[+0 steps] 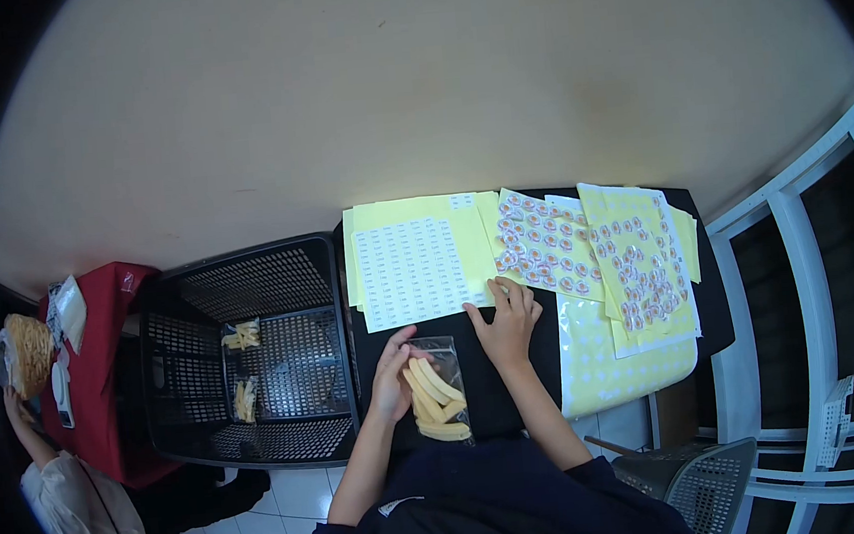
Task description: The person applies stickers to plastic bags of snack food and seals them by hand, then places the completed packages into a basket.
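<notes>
My left hand (392, 375) is closed on the upper left edge of a clear plastic bag (443, 348), just in front of my body. Inside the bag lie several pale yellow stick-shaped snacks (435, 392). My right hand (510, 323) rests at the lower right corner of a sheet of small white printed labels (409, 268); its thumb and index finger are apart on the sheet's edge. Whether a label is under its fingertips is too small to tell. Just beyond that hand lie sheets of round orange-and-white stickers (543, 243).
A black plastic crate (253, 449) stands at the left, holding a few filled bags (246, 400). Beyond it is a red-covered table (106, 393), where another person's hand (15, 405) touches a large bag of snacks (31, 353). A grey chair (705, 486) stands at lower right.
</notes>
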Motion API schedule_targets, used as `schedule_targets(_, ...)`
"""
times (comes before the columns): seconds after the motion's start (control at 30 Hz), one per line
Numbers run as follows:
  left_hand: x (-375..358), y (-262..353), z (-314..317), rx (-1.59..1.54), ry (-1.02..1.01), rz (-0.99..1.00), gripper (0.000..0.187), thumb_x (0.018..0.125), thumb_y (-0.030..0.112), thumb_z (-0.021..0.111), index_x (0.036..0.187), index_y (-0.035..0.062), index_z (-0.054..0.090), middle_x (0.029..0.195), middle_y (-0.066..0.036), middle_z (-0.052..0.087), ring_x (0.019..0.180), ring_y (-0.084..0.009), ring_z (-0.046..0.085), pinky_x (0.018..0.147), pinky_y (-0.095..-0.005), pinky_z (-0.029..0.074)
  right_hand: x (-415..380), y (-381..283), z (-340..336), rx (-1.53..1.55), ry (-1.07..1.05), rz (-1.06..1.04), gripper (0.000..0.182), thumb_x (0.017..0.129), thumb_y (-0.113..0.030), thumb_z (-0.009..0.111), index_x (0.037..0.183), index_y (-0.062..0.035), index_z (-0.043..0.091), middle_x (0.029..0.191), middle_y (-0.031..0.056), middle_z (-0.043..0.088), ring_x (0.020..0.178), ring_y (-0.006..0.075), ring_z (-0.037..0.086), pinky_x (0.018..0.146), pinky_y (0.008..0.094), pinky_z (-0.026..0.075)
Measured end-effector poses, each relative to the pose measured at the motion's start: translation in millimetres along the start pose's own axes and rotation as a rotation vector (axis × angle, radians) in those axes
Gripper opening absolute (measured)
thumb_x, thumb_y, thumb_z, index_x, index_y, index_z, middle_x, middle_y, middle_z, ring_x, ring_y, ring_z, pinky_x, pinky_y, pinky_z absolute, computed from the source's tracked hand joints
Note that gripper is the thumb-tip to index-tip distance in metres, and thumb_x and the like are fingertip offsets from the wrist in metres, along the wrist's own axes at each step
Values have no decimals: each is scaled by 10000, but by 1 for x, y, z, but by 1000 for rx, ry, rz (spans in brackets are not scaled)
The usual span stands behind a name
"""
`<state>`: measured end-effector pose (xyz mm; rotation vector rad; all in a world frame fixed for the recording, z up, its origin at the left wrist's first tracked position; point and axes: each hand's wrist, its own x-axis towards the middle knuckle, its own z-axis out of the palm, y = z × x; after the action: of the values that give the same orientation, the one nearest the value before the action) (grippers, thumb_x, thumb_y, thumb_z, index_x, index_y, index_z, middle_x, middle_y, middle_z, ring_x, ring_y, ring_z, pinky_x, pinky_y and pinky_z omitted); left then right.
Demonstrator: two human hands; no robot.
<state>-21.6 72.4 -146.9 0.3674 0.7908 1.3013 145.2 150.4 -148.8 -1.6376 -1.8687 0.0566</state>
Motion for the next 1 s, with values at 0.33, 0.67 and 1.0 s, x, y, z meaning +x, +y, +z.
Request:
schedule_targets(0.33, 11, 0, -12, -126, 40, 27, 465, 892, 173, 361, 1325, 66, 226, 765, -17, 487, 724, -114, 508, 730, -320, 485, -3, -1, 3, -50, 31, 12, 371, 690, -313, 668, 961, -67, 601, 995, 14, 571, 967, 220, 445, 798, 368, 263)
schedule_targets(0.67, 10, 0, -11, -159, -1, 17, 461, 895, 168, 353, 1326, 70, 223, 792, -21, 493, 740, -119, 505, 735, -318, 465, -1, -5, 2, -47, 31, 56, 298, 680, -259, 672, 917, -91, 607, 927, 0, 604, 943, 191, 464, 784, 366, 255)
schedule_targets(1.0, 9, -6, -12, -205, -92, 91, 513, 821, 159, 412, 1289, 56, 229, 893, -119, 515, 844, -210, 536, 791, -349, 467, 3, -7, 2, 13, 58, 106, 157, 663, -188, 678, 765, -120, 580, 867, -13, 580, 949, 187, 465, 781, 372, 254)
